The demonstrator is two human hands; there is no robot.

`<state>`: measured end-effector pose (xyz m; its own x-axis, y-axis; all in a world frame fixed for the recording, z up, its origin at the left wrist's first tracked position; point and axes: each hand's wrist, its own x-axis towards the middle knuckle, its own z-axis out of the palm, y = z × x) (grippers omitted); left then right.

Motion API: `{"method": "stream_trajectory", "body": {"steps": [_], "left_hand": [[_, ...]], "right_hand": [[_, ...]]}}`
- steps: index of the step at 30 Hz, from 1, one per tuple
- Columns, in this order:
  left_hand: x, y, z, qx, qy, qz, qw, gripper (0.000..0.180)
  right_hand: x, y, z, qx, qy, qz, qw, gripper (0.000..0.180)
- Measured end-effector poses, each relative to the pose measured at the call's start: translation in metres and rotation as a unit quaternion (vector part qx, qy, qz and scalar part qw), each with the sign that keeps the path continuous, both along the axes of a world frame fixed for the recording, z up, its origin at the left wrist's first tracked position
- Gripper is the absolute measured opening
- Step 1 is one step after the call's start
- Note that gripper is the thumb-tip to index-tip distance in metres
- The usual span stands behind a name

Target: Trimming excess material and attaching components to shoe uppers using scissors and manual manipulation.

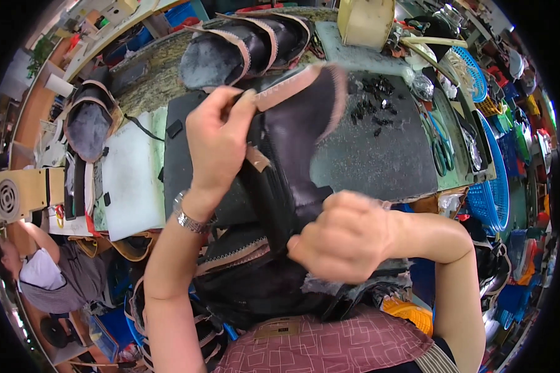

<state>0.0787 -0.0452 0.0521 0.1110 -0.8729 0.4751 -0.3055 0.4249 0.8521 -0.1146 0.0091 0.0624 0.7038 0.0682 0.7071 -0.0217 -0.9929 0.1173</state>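
2 hands, left hand [214, 140] and right hand [345, 236], grip a boot upper [292, 130] over a cluttered workbench [379, 155].

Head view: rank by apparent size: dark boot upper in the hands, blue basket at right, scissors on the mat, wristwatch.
1. Dark boot upper, largest, though nearest the camera, held by the left hand and right hand.
2. Blue basket.
3. Scissors and wristwatch: look alike, and the watch is nearer, so unranked.
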Motion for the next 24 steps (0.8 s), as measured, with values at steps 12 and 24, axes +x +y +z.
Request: {"method": "stream_trajectory", "body": {"steps": [12,24], "left_hand": [[-0.012,0.132,-0.029,0.189,0.365,-0.091,0.907,0.055],[-0.009,0.151,-0.050,0.187,0.313,-0.113,0.924,0.047]], "right_hand": [[-0.019,-0.042,-0.008,0.618,-0.126,-0.149,0.762,0.073],[-0.018,-0.048,-0.002,0.623,-0.079,-0.118,0.770,0.069]]}}
